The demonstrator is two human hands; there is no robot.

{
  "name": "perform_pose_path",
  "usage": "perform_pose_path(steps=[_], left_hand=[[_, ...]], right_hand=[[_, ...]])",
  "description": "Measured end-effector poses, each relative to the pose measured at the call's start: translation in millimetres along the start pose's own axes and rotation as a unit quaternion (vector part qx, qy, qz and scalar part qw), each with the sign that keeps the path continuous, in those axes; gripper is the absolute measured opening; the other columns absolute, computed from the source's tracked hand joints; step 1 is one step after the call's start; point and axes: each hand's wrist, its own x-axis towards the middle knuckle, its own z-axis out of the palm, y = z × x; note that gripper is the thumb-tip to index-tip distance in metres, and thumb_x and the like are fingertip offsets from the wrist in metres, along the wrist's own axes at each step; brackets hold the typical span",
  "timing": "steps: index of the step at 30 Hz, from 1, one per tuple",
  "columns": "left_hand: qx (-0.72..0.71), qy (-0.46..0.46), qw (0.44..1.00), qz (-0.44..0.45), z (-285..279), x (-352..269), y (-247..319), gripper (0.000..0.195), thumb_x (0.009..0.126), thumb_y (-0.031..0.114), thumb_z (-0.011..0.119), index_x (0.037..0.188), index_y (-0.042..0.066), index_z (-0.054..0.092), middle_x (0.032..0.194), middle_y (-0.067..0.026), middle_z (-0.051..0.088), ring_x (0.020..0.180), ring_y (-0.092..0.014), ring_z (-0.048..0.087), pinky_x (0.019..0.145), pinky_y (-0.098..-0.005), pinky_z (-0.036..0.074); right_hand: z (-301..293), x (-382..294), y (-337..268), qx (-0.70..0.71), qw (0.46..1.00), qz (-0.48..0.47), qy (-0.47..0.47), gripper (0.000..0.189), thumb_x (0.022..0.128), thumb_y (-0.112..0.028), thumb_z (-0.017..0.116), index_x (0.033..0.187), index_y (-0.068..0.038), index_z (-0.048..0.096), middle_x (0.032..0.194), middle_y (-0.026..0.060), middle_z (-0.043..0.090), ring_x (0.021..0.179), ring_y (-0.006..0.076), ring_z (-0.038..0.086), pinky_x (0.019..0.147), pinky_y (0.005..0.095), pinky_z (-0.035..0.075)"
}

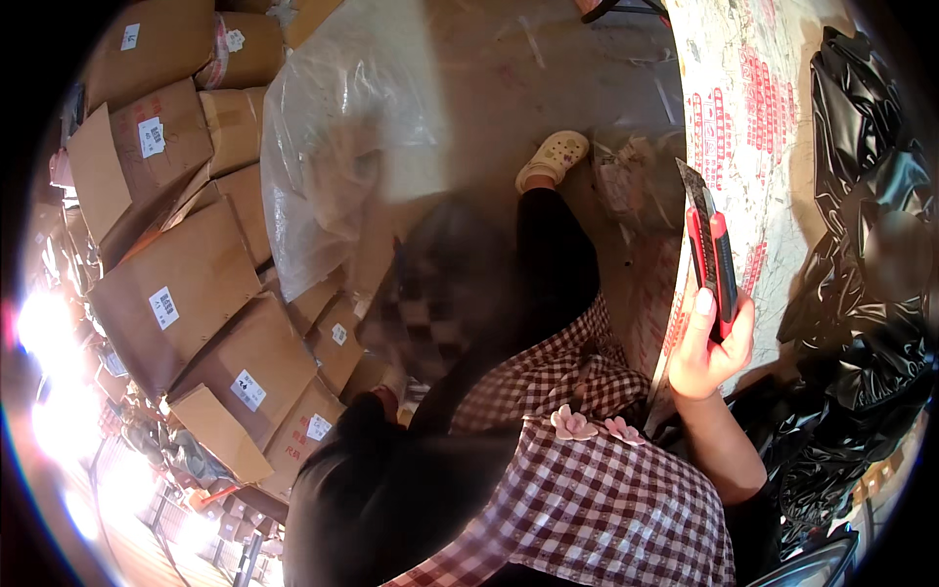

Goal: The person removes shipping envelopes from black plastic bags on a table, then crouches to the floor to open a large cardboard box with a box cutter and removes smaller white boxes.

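My right hand (708, 352) is closed around a snap-off utility knife (715, 268) with a red and black handle. Its metal blade is extended and points up and away. The knife is held above the near edge of a white sheet (763, 176) with red printing, which covers a table-like surface on the right. Beyond the sheet lies a heap of glossy black material (855, 147). I cannot see my left hand. Before me are my brown-and-white checked apron (594, 506) and one foot in a cream clog (554, 158).
Brown cardboard boxes (180, 293) with white labels are stacked along the left, some with flaps raised. Clear plastic sheeting (345, 147) hangs beside them. Plastic-wrapped material (634, 176) lies by the sheeted surface. A dark, blurred patch hides part of the middle.
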Motion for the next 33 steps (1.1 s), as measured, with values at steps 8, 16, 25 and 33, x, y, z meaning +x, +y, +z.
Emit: perform_pose_path(steps=[8,16,25,33], left_hand=[[0.094,0.129,0.977,0.140,-104,-20,85,0.087,0.066,0.056,0.083,0.132,0.010,0.050,0.135,-0.0175,0.051,0.121,-0.040,0.052,0.097,-0.0495,0.047],[-0.178,0.263,0.933,0.168,-192,-25,121,0.091,0.062,0.049,0.090,0.130,0.007,0.047,0.136,-0.0199,0.051,0.126,-0.037,0.050,0.104,-0.0488,0.043],[-0.405,0.219,0.879,0.123,-123,58,98,0.098,0.066,0.033,0.093,0.146,0.004,0.044,0.142,-0.0196,0.050,0.129,-0.031,0.050,0.107,-0.0409,0.044],[0.061,0.222,0.944,0.234,-58,42,209,0.054,0.092,0.036,0.062,0.142,0.025,0.048,0.138,-0.0073,0.053,0.128,-0.031,0.052,0.100,-0.0500,0.046]], right_hand=[[3,0,-5,-0.005,1.000,-0.010,0.018,0.014,0.098,-0.010,0.065,0.102,0.003,0.063,0.078,0.0023,0.062,0.066,0.0070,0.052,0.062,0.0234,0.044],[-6,2,-6,-0.016,1.000,-0.005,-0.020,0.015,0.096,-0.008,0.065,0.103,0.005,0.062,0.083,0.0054,0.064,0.071,0.0103,0.055,0.067,0.0257,0.047],[-3,6,2,-0.020,0.999,-0.038,0.007,0.021,0.087,-0.012,0.076,0.096,0.004,0.066,0.079,0.0112,0.067,0.062,0.0207,0.063,0.058,0.0276,0.047],[-6,7,0,-0.029,0.998,-0.042,-0.024,0.019,0.086,-0.013,0.075,0.095,0.001,0.066,0.079,0.0102,0.067,0.063,0.0226,0.063,0.058,0.0296,0.048]])
